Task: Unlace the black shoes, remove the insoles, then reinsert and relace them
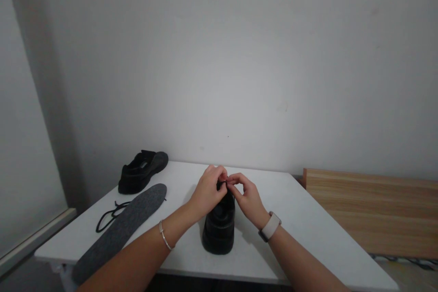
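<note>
Black shoe (219, 226) stood upright on white table, near front edge, heel end toward viewer, toe end away. Dark, chunky sole, matte upper. Far top part pinched between fingertips of both hands; lace detail too small to tell.

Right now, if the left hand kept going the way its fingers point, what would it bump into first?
The left hand points right, toward the right hand. Their fingertips already meet over the black shoe, so it would likely press into those fingers first, though depth is hard to judge.
</note>
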A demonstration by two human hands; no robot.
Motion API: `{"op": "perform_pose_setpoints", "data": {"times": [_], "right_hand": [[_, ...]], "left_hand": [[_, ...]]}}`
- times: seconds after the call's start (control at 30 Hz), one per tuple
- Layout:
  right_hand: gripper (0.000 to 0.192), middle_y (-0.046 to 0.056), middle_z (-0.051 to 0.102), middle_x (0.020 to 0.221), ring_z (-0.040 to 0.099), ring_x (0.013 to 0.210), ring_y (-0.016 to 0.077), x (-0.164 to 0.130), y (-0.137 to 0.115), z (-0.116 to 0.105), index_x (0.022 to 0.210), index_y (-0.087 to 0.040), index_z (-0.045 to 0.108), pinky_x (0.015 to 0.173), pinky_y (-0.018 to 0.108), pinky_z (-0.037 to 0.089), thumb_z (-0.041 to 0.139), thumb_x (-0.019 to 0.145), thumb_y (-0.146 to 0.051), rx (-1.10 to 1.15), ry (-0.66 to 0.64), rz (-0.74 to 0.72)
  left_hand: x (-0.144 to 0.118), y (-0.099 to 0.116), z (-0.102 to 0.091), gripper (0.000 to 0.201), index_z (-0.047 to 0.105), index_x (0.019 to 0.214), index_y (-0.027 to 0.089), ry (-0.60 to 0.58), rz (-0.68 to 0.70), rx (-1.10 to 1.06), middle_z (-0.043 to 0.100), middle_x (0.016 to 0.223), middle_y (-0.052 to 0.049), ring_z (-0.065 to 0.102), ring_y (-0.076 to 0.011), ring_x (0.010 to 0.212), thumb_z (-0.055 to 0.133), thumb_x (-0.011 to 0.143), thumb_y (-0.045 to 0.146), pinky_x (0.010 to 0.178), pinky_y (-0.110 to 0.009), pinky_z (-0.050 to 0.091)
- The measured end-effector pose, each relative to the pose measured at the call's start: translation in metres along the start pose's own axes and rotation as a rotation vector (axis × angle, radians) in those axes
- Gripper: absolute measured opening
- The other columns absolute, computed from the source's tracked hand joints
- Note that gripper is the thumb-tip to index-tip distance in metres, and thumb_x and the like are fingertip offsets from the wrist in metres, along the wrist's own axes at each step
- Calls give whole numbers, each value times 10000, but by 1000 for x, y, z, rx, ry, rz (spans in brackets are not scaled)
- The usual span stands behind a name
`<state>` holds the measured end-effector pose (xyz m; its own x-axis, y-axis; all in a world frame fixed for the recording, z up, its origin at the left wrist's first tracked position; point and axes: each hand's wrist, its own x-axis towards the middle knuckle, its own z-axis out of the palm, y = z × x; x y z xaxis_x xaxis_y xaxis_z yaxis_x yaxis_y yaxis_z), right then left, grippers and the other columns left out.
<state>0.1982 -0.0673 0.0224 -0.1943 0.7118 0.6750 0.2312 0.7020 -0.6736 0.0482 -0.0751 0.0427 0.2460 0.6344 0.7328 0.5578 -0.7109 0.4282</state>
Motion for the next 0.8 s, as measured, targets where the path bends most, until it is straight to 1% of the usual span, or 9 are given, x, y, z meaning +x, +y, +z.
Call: {"op": "perform_pose_setpoints", "data": {"times": [0.13,0.23,0.33,0.43,0.5,0.57,0.7,0.8], "right_hand": [[130,50,654,880,596,827,186,-2,6,5,914,-199,625,798,331,466,571,820,-271,109,22,49],[163,45,658,855,595,801,179,0,13,7,911,-197,621,775,319,462,587,814,-323,247,31,125],[185,34,659,787,587,763,168,5,18,4,857,-183,640,759,308,449,613,791,-353,383,-28,221],[208,33,660,752,572,734,157,11,20,-1,794,-163,668,736,295,434,647,756,-367,436,-127,292],[228,33,662,760,561,719,150,14,20,-4,798,-158,679,719,289,427,662,737,-377,446,-168,317],[244,27,652,749,548,700,142,15,19,-5,803,-153,678,701,280,418,665,727,-384,435,-176,321],[198,-5,595,674,503,638,119,15,19,-1,753,-150,640,635,250,389,646,722,-345,341,-139,289],[122,-24,547,635,460,596,111,14,18,2,726,-161,604,584,237,366,602,724,-282,196,-103,224]], "left_hand": [[5,-3,2,183,480,765,211,-31,69,100,513,757,-5,456,-192,788,475,694,42,679,-302,396],[6,-7,3,163,495,760,205,-58,140,158,533,756,-15,451,-199,803,475,736,46,705,-314,395],[5,-12,4,136,513,764,201,-74,200,171,556,770,-24,460,-201,822,481,788,72,730,-318,398],[2,-18,4,118,526,772,194,-54,230,194,563,773,-31,467,-199,815,481,828,101,738,-319,398],[1,-19,5,108,534,785,187,-31,236,222,566,778,-36,470,-198,809,478,844,117,747,-325,398],[1,-20,5,82,544,815,182,-15,223,244,572,795,-39,473,-198,811,486,856,141,754,-331,400],[-1,-21,3,55,557,867,182,-32,169,264,578,822,-37,481,-198,818,503,868,186,752,-330,411],[-5,-22,-2,87,569,891,187,-76,162,270,572,842,-36,495,-193,830,484,876,175,759,-323,422]]}}
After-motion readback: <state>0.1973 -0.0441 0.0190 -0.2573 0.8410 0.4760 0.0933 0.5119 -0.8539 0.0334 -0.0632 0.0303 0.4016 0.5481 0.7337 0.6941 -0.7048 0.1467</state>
